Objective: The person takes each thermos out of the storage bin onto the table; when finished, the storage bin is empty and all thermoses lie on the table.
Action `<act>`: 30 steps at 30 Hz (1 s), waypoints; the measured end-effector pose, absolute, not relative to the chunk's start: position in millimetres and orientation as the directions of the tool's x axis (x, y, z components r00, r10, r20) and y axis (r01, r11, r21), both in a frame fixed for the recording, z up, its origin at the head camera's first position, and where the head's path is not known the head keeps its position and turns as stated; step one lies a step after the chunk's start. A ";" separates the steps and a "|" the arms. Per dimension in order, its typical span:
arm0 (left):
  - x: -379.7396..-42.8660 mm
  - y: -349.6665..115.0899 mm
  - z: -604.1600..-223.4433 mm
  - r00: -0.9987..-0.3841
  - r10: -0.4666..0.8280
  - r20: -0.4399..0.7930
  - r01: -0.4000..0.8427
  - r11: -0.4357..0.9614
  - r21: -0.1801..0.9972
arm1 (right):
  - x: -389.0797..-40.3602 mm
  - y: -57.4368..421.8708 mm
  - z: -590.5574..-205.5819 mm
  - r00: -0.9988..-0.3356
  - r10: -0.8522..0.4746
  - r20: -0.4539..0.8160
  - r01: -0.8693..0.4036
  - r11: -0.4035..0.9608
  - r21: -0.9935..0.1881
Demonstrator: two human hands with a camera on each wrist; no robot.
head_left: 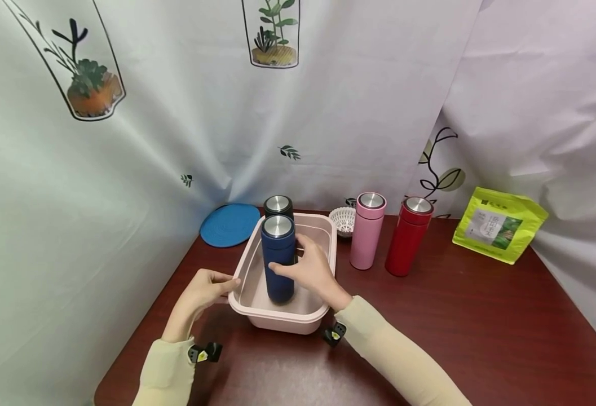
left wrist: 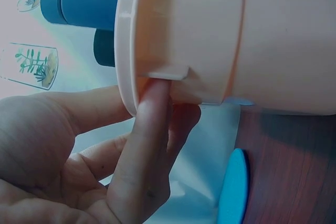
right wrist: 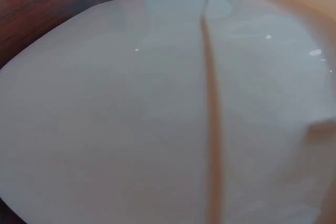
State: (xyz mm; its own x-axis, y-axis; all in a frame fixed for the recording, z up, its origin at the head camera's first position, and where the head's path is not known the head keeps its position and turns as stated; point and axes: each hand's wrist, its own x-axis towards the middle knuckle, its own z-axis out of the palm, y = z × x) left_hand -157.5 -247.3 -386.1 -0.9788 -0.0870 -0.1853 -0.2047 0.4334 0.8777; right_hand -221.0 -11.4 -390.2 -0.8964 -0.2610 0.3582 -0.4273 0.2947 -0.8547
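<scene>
A dark blue thermos bottle (head_left: 278,251) with a silver lid top stands upright inside a pale pink plastic basin (head_left: 282,316). My right hand (head_left: 312,269) grips the bottle from its right side, thumb across the front. At the basin's left rim, my left hand (head_left: 203,292) pinches the edge; in the left wrist view its fingers (left wrist: 152,114) sit beneath the lip. Just behind the blue bottle rises a black thermos bottle (head_left: 279,204), its lower part hidden. The basin's outer wall (right wrist: 131,114) fills the right wrist view, which hides the right hand.
Right of the basin stand a pink thermos bottle (head_left: 366,239) and a red one (head_left: 406,242). A small white woven basket (head_left: 343,221) is behind the basin. A blue round mat (head_left: 230,225) lies at the back left, a green pouch (head_left: 499,225) at the far right.
</scene>
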 end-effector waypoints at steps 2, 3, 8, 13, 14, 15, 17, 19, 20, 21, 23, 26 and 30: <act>-157.3 -247.3 -386.1 -0.980 -0.087 -0.178 -0.198 0.431 0.880 | -220.4 -9.1 -389.5 -0.892 -0.261 0.370 -0.433 0.256 -0.864; -157.3 -247.3 -386.1 -0.981 -0.086 -0.173 -0.193 0.430 0.882 | -220.0 -7.7 -389.2 -0.889 -0.259 0.378 -0.439 0.242 -0.865; -157.4 -247.7 -386.3 -0.982 -0.080 -0.170 -0.187 0.427 0.885 | -217.9 0.8 -389.6 -0.879 -0.240 0.412 -0.459 0.196 -0.866; -157.2 -248.2 -387.3 -0.981 -0.079 -0.175 -0.192 0.430 0.882 | -215.1 10.5 -389.9 -0.885 -0.217 0.412 -0.451 0.175 -0.875; -157.0 -248.1 -387.3 -0.981 -0.080 -0.177 -0.194 0.431 0.881 | -214.7 12.4 -389.8 -0.887 -0.212 0.410 -0.447 0.175 -0.877; -156.6 -248.1 -387.5 -0.981 -0.081 -0.178 -0.196 0.430 0.881 | -214.6 14.2 -389.6 -0.889 -0.207 0.409 -0.444 0.169 -0.880; -155.2 -248.2 -387.4 -0.980 -0.085 -0.180 -0.199 0.426 0.883 | -214.5 17.4 -389.0 -0.890 -0.201 0.408 -0.442 0.165 -0.882; -153.9 -248.5 -387.5 -0.980 -0.088 -0.180 -0.200 0.420 0.885 | -215.1 20.7 -389.1 -0.892 -0.197 0.407 -0.439 0.161 -0.884; -153.3 -248.6 -387.6 -0.980 -0.089 -0.181 -0.201 0.417 0.886 | -215.4 22.5 -388.8 -0.892 -0.195 0.408 -0.440 0.158 -0.884; -153.0 -248.8 -387.7 -0.980 -0.089 -0.180 -0.201 0.416 0.887 | -215.6 24.3 -388.6 -0.890 -0.192 0.414 -0.444 0.157 -0.882; -152.9 -249.2 -387.8 -0.980 -0.089 -0.177 -0.198 0.416 0.888 | -215.7 27.8 -387.7 -0.891 -0.179 0.418 -0.446 0.162 -0.880; -153.6 -249.5 -387.5 -0.982 -0.083 -0.172 -0.191 0.425 0.885 | -214.9 33.1 -385.5 -0.893 -0.158 0.422 -0.445 0.157 -0.882; -154.7 -249.5 -386.8 -0.982 -0.078 -0.172 -0.189 0.427 0.884 | -212.6 40.4 -381.4 -0.892 -0.143 0.430 -0.449 0.152 -0.881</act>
State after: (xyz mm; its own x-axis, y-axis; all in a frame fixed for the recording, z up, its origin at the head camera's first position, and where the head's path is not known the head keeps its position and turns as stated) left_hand -154.7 -249.5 -386.8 -0.9821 -0.0778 -0.1718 -0.1885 0.4272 0.8843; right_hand -212.6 40.4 -381.4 -0.8917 -0.1425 0.4296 -0.4485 0.1517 -0.8808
